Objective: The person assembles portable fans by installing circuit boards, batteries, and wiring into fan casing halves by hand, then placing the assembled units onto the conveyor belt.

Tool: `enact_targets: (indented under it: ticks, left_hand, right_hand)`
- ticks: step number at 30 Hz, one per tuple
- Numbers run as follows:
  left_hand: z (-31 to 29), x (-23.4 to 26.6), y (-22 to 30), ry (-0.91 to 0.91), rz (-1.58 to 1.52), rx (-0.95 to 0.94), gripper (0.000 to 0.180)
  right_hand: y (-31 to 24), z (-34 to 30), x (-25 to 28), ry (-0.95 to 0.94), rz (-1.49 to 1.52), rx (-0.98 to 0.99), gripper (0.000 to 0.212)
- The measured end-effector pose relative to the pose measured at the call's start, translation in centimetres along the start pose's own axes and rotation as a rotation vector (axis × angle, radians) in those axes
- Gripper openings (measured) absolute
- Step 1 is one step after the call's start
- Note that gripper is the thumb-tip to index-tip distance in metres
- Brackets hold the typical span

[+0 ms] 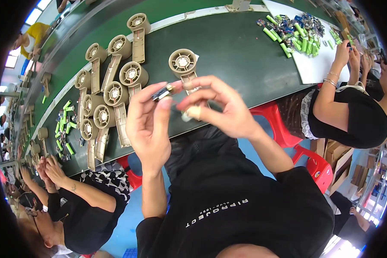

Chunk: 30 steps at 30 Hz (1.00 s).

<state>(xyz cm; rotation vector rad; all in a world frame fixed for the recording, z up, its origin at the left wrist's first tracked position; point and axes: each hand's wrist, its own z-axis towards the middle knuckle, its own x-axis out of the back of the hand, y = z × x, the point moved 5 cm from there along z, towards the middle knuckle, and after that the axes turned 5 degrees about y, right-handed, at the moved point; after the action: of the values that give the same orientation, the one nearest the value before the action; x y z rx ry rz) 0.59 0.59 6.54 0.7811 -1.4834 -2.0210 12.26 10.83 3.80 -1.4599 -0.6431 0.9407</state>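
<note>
Between the thumb and fingers of my left hand (pixel 148 122) is a small circuit board (pixel 162 92) with dark and gold-coloured parts, held above the table's near edge. My right hand (pixel 228 107) is just to its right, fingers bent and apart. A yellowish wrap (pixel 194 112) covers part of its thumb; the blurred thumb tip looks pale. Beyond both hands lies a beige fan housing (pixel 182 62) with a round spoked head. Its handle runs toward me and is partly hidden by my right fingers.
Several more beige fan housings (pixel 133 74) lie in a group at left on the dark green table (pixel 228 47). Beside them are green cylindrical cells (pixel 64 124). A pile of green cells and circuit boards (pixel 303 36) rests at far right on a white board (pixel 309 73). Co-workers sit on both sides.
</note>
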Motion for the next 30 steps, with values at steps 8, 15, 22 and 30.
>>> enact_targets:
  ticks: [8, 15, 22, 30]
  left_hand:
    - [0.3, 0.3, -1.3, -0.150, 0.668, -0.065, 0.015]
    - [0.7, -2.8, -4.0, -0.286, 1.020, -0.224, 0.014]
    - [1.4, -0.6, -6.3, 0.067, 0.016, 0.552, 0.012]
    - [0.7, 0.5, -7.2, 0.073, -0.092, 0.592, 0.018]
  right_hand:
    - [2.1, -0.2, 5.6, 0.237, -0.186, -0.027, 0.022]
    - [3.6, 1.0, 5.6, 0.224, -0.265, -0.041, 0.017]
    - [2.5, 2.6, 2.6, 0.271, -0.542, 0.374, 0.022]
    - [1.8, 3.0, 1.7, 0.339, -0.879, 0.686, 0.016]
